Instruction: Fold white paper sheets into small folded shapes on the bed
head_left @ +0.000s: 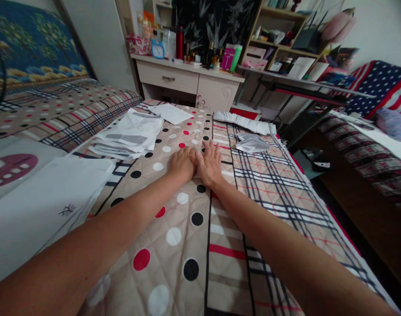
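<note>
Both arms reach forward over a quilted bedspread (187, 245) with dots and plaid. My left hand (182, 163) lies palm down on the spread, its fingers close together and flat. My right hand (209, 163) rests beside it, touching it, fingers stretched out flat. Neither hand holds anything that I can see. A stack of white papers (129, 138) lies to the left of the hands, and a folded paper piece (251, 142) lies to the right.
A single white sheet (170, 113) and a long rolled white paper (244, 123) lie at the far end of the bed. A white bag (38, 202) sits at left. Beyond stand a cluttered dresser (187, 79), a desk with shelves (295, 74), and another bed (368, 153) at right.
</note>
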A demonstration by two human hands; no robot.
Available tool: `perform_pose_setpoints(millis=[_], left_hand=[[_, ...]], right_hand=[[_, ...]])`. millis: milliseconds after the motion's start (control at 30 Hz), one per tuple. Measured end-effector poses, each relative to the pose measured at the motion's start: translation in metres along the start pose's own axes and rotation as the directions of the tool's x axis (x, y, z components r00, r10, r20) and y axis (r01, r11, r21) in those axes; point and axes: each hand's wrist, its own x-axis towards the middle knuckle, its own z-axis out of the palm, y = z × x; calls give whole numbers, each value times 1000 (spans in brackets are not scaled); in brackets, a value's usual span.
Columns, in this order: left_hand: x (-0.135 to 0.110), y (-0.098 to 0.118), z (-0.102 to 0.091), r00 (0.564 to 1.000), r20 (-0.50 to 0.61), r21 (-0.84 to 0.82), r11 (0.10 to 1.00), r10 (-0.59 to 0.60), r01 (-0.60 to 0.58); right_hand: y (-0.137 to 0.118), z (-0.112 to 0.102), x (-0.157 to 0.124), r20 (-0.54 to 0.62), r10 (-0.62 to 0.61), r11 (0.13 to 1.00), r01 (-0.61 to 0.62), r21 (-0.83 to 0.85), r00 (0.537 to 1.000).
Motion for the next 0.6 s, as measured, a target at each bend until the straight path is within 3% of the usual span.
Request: perform_pose_setpoints(millis=[133, 233, 333, 400, 467, 600], left_hand=[[-1, -3, 3, 996, -79, 14, 999, 49, -48], [0, -2, -1, 993, -100, 18, 998, 58, -56], [-6, 7, -9, 980, -146, 53, 990, 134, -128], [-17, 17, -11, 952, -151, 60, 964, 265, -258], [-33, 24, -10, 913, -82, -20, 915, 399, -402], [-63, 20, -7, 870, 30, -124, 865, 493, -486]], right_hand=[[24, -8, -4, -14, -51, 933, 42, -358, 999], [37, -12, -6, -54, -32, 874, 2, -486, 998], [40, -12, -6, -67, -13, 856, -23, -517, 998], [40, -12, -6, -64, 3, 865, -35, -501, 998], [39, -12, -6, -58, 17, 881, -43, -471, 998], [41, -12, -7, -64, -9, 904, -19, -426, 998]])
